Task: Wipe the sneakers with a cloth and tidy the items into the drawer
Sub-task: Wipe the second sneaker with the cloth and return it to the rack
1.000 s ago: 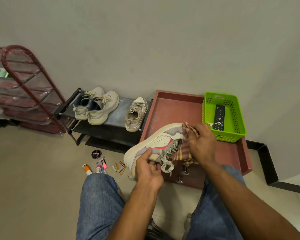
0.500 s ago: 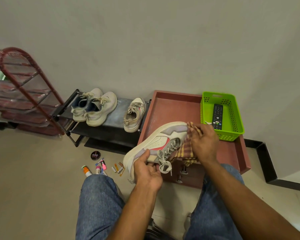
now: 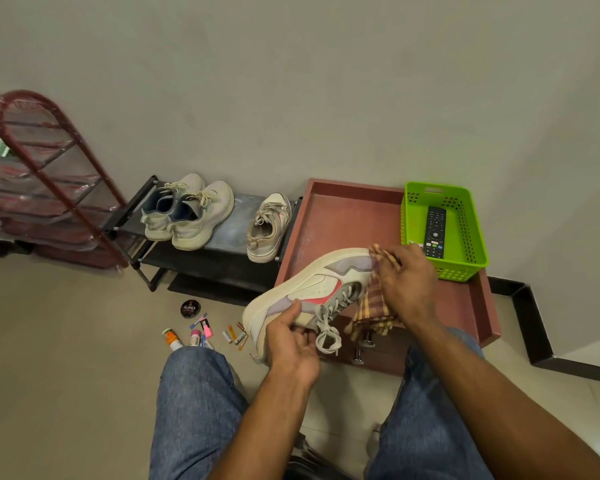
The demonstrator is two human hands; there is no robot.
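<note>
A white sneaker with a pink swoosh and grey laces is held up over the front of the open red-brown drawer. My left hand grips it at the heel end, thumb on its side. My right hand presses a yellow and maroon checked cloth against the toe end. Its matching sneaker and a pair of cream sneakers stand on the low black rack. A round polish tin and several small tubes and markers lie on the floor.
A green plastic basket holding a black remote sits in the drawer's right back corner. A red metal shelf frame stands at the left. My knees in blue jeans fill the foreground. The grey wall is close behind.
My right hand with the cloth has slid a little toward the sneaker's toe. The sneaker has stayed in my left hand's grip.
</note>
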